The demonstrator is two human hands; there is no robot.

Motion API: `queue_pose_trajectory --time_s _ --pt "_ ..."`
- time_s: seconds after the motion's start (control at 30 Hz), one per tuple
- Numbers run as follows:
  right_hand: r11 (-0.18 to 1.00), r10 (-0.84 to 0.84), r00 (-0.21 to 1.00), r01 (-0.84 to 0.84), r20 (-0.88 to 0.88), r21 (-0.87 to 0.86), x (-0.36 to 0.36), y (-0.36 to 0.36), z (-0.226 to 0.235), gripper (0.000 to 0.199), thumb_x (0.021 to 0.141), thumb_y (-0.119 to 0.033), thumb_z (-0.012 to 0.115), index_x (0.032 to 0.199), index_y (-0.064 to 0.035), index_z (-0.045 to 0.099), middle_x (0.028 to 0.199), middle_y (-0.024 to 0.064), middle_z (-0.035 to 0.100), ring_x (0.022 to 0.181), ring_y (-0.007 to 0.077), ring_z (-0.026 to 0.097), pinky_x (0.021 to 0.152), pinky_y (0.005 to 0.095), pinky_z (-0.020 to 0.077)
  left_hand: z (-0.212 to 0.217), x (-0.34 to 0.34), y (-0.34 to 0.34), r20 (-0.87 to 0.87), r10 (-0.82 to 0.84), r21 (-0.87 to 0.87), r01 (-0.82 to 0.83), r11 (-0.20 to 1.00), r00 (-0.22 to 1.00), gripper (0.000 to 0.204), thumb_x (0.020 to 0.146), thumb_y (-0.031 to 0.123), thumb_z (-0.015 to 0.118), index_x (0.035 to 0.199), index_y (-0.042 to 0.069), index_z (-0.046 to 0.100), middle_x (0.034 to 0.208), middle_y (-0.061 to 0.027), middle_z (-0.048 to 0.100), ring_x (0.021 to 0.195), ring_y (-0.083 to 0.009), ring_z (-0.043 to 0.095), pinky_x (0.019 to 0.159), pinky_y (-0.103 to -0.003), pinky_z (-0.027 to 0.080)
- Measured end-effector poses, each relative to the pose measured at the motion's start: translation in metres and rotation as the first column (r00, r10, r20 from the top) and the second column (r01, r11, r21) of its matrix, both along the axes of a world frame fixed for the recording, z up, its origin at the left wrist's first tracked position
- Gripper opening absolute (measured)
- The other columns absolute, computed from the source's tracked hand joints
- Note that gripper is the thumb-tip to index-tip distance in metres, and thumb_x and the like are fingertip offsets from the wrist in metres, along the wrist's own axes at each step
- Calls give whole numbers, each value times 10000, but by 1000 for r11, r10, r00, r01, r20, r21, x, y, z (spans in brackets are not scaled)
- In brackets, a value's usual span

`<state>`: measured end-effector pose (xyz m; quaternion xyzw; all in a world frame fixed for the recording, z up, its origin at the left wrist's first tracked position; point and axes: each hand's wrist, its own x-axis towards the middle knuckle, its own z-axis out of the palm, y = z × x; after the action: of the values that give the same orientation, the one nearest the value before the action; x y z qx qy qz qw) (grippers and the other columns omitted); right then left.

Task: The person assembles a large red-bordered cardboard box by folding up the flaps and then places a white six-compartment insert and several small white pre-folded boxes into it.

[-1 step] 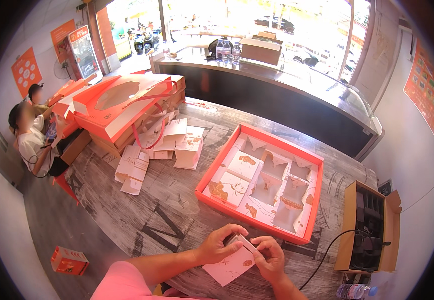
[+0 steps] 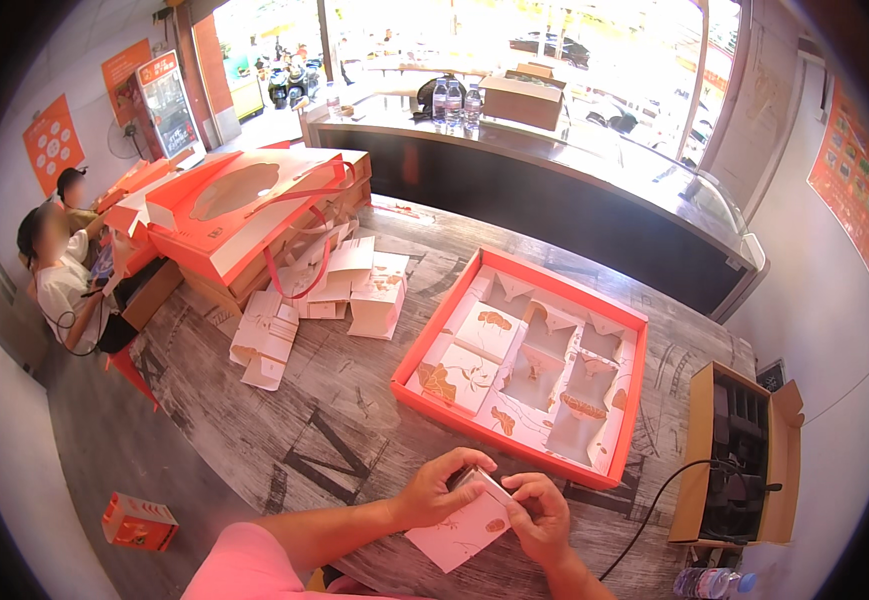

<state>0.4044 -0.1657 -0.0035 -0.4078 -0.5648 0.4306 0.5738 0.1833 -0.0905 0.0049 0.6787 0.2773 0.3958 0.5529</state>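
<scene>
Pinching white carton [image 2: 462,536]: left grip [image 2: 438,490], right grip [image 2: 542,512] | grey wood-grain table [image 2: 219,425] | dark-fronted counter [image 2: 514,205] beyond

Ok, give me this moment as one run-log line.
left hand: holding white gold-patterned cardboard piece | right hand: gripping the same piece | beyond both: red-walled, white-compartmented rectangular cardboard box

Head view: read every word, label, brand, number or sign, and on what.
I won't copy printed text, only say where it stands.
Tabletop: large dark lettering.
Display cooler: white lettering, small.
Right wall poster: too small to read.
Counter bottles: labels too small.
Held white carton: no readable words.
</scene>
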Motion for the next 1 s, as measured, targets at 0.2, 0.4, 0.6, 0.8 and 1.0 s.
queue_pose_trajectory --time_s 0.2,0.4,0.6,0.8,1.0 --pt "974 -36 963 -26 267 225 1 8 21 263 884 -32 851 1093 -14 693 1214 192 725 1069 275 741 874 324 600 -12 0 2 112 -11 -91 21 996 994 252 1057 80 637 1302 21 641 1303 -84 653 1217 -148 609 1041 -306 496" --pt "990 18 977 -48 214 133 -1 6 16 365 878 -45 869 1182 -21 668 1328 193 658 1154 250 699 881 335 618 -15 0 4 247 16 -208 37 977 969 210 1089 123 620 1275 28 649 1298 -79 657 1215 -144 606 1043 -316 499" --pt "998 50 995 -54 -91 -38 -4 2 7 344 938 -4 806 1240 11 643 1363 179 617 1187 213 667 948 332 623 -15 2 4 278 18 -207 41 978 960 192 1101 169 647 1215 20 689 1259 -81 682 1176 -134 619 1004 -297 507" --pt "992 35 985 -55 -169 -114 -3 2 12 240 1008 -8 711 1236 12 634 1301 157 651 1079 169 675 908 302 589 -20 0 5 277 -5 -222 69 973 961 229 1104 181 649 1247 11 704 1240 -80 705 1128 -125 637 964 -285 518" --pt "939 -121 909 -25 -399 -342 4 2 4 185 1044 -18 633 1224 15 653 1060 65 719 912 108 683 819 253 564 9 -6 14 146 -112 171 87 981 983 339 1080 161 636 1387 23 681 1462 -164 602 1359 -255 575 1104 -370 469"
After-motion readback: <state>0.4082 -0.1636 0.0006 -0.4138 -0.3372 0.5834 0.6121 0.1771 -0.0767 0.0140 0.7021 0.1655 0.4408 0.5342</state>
